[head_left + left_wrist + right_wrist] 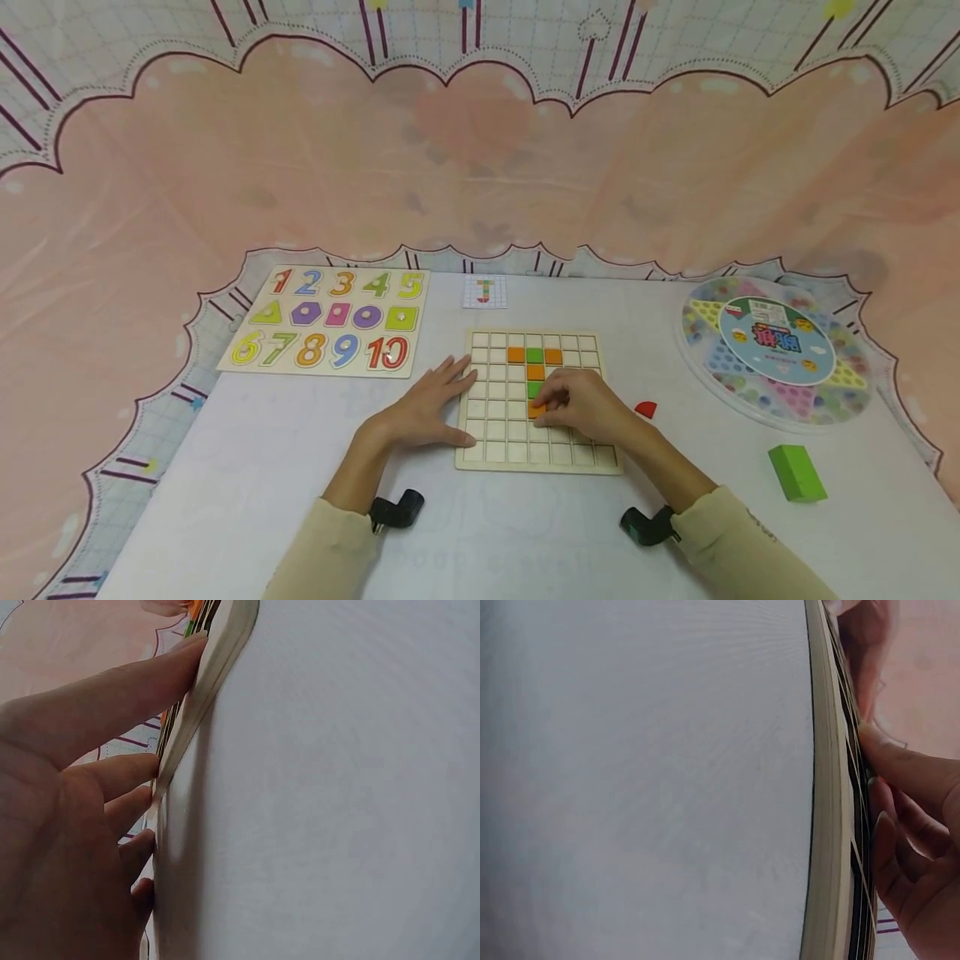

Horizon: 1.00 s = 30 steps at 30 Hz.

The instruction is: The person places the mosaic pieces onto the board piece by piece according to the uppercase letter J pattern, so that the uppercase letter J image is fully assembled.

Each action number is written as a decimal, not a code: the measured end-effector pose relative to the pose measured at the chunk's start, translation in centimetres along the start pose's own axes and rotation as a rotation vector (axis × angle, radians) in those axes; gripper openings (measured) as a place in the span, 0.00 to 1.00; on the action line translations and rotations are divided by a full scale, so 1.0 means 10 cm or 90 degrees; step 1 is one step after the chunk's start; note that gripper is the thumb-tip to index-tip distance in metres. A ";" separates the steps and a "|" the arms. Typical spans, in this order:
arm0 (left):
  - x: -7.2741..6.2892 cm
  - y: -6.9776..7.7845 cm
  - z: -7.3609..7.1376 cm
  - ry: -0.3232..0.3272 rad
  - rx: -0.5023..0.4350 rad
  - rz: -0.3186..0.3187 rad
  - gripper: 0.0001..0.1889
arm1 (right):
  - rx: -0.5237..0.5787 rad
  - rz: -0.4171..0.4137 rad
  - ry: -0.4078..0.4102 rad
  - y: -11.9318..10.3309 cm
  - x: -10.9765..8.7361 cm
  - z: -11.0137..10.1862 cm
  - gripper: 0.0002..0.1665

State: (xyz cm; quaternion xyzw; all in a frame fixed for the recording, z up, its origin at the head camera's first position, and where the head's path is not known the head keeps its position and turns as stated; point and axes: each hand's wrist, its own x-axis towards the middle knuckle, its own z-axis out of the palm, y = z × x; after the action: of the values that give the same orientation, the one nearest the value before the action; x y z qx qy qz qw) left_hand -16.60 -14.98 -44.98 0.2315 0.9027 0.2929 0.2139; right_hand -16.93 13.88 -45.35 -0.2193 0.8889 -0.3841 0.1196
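A wooden grid board (495, 452) lies on the white table, with orange and green square tiles in several of its cells. Two orange tiles flank a green tile (534, 356) in an upper row, and others run down below it. My right hand (585, 406) is over the board, its curled fingers and thumb pinching an orange tile (534, 411) at the lower end of that column. Spread along the board's left edge, my left hand (420, 406) steadies it with fingertips and thumb; the left wrist view shows the thumb (142, 690) against the rim.
A small pattern card (484, 292) lies behind the board. To the left is a number and shape puzzle (300, 314). On the right are a red quarter-round piece (646, 409), a green block (797, 473) and a round clear game box (777, 342).
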 end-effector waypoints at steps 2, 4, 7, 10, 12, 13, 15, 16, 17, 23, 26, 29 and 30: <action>0.01 0.00 0.00 0.001 0.000 0.004 0.53 | -0.003 0.004 0.003 0.01 0.00 0.01 0.10; 0.02 -0.01 0.00 0.000 0.003 0.005 0.53 | -0.006 0.008 0.005 0.02 0.01 0.01 0.10; 0.02 -0.01 0.00 -0.002 0.007 -0.002 0.53 | -0.011 0.016 0.008 0.03 0.02 0.02 0.10; 0.03 -0.01 0.00 -0.001 0.009 -0.005 0.53 | -0.008 0.026 0.011 0.03 0.03 0.01 0.10; 0.03 -0.01 0.00 0.001 0.009 -0.003 0.53 | -0.005 0.033 0.013 0.02 0.03 0.01 0.11; 0.03 -0.01 0.00 0.003 0.009 0.001 0.53 | -0.003 0.036 0.012 0.02 0.03 0.01 0.10; 0.02 -0.01 0.01 0.003 0.010 0.004 0.53 | -0.003 0.038 0.011 0.02 0.02 0.01 0.10; 0.02 -0.01 0.01 0.004 0.009 0.005 0.53 | -0.005 0.037 0.010 0.02 0.02 0.01 0.10; 0.02 0.00 0.02 0.003 0.008 0.004 0.53 | -0.005 0.036 0.010 0.02 0.01 0.01 0.10; 0.02 0.01 0.03 0.005 0.002 -0.005 0.53 | 0.002 0.017 0.006 0.03 0.01 0.01 0.09; 0.02 0.01 0.03 0.009 0.000 -0.005 0.53 | 0.005 0.016 -0.004 0.03 0.00 -0.02 0.09; 0.02 0.01 0.03 0.010 0.001 -0.003 0.53 | 0.009 0.010 -0.020 0.04 -0.03 -0.05 0.10; 0.02 0.00 0.03 0.010 0.003 -0.004 0.53 | 0.010 0.007 -0.022 0.03 -0.04 -0.07 0.10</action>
State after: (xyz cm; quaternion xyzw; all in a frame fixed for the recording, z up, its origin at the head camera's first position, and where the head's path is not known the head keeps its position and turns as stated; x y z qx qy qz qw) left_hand -16.56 -14.72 -45.25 0.2269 0.9056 0.2920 0.2074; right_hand -16.95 14.74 -45.10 -0.2199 0.8847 -0.3869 0.1387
